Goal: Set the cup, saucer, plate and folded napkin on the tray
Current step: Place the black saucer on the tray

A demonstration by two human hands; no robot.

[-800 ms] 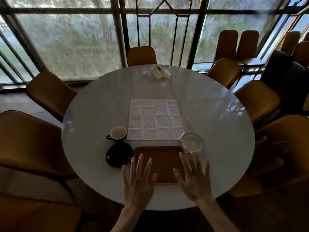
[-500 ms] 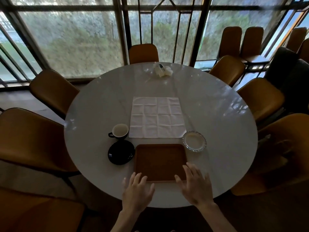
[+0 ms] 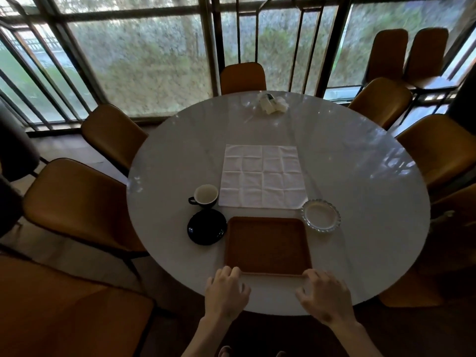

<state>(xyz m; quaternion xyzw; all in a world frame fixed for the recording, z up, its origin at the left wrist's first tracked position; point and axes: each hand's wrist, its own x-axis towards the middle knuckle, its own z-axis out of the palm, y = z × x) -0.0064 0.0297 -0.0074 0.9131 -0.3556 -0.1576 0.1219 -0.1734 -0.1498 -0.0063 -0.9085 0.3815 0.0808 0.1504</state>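
A square brown tray (image 3: 268, 247) lies near the front edge of the round white table (image 3: 360, 202). Left of it sits a black saucer (image 3: 206, 230), and behind that a black cup (image 3: 205, 196) with a white inside. A white napkin (image 3: 262, 176) lies spread flat beyond the tray. A clear glass plate (image 3: 320, 219) rests at the tray's far right corner. My left hand (image 3: 226, 292) and my right hand (image 3: 324, 296) hover at the tray's near edge, fingers curled and apart, holding nothing.
Several tan chairs ring the table, such as the chair (image 3: 74, 202) at the left. A small white crumpled bundle (image 3: 273, 104) lies at the table's far edge. Large windows stand behind.
Both hands have drawn back from over the tray toward its near edge, and their fingers have curled. The objects on the table have not moved.
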